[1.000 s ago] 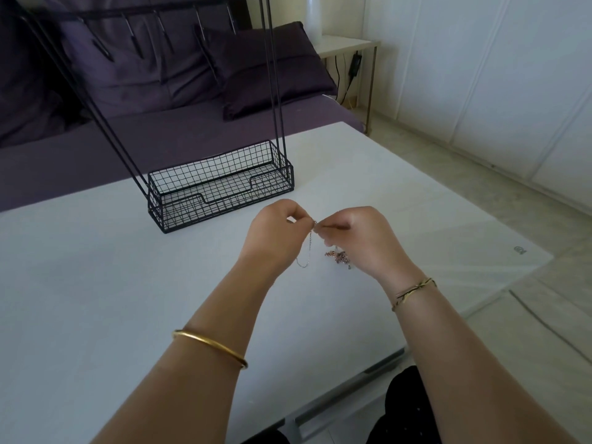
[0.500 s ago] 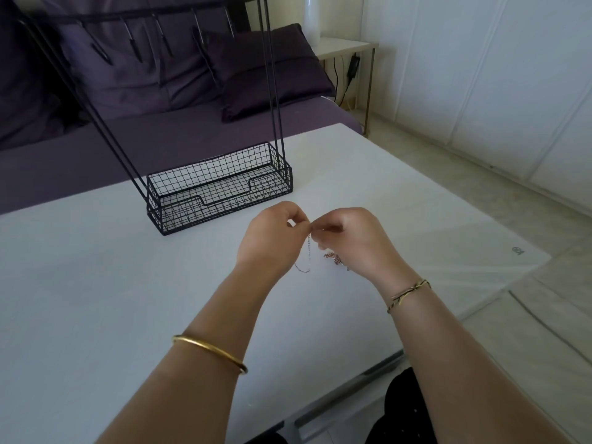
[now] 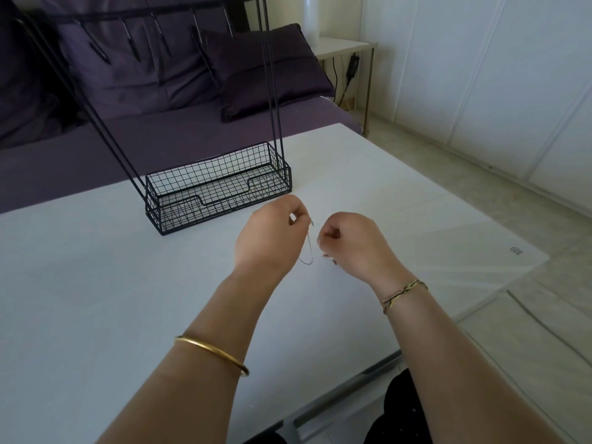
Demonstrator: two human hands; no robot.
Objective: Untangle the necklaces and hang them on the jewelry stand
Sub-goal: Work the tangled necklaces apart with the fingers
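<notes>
Tangled necklaces (image 3: 309,248) held up between two hands, just above the white desk (image 3: 96,283)
A thin silver chain hangs in a loop from the left hand (image 3: 270,240), whose thumb and fingertips pinch its upper end; the right hand (image 3: 354,241), fingers curled, pinches the strands just beside it, and a small pinkish cluster (image 3: 330,258) dangles under that hand, close to the desk, though whether it touches cannot be told. The hands are near each other, not touching. The black wire jewelry stand (image 3: 179,216) sits on the desk beyond the left hand, apart from the chains, its slim rods rising to a bar of hooks (image 3: 128,17). A gold bangle (image 3: 211,354) circles the left forearm, a braided bracelet (image 3: 403,291) the right wrist; purple cushions (image 3: 266,68) lie behind the desk
</notes>
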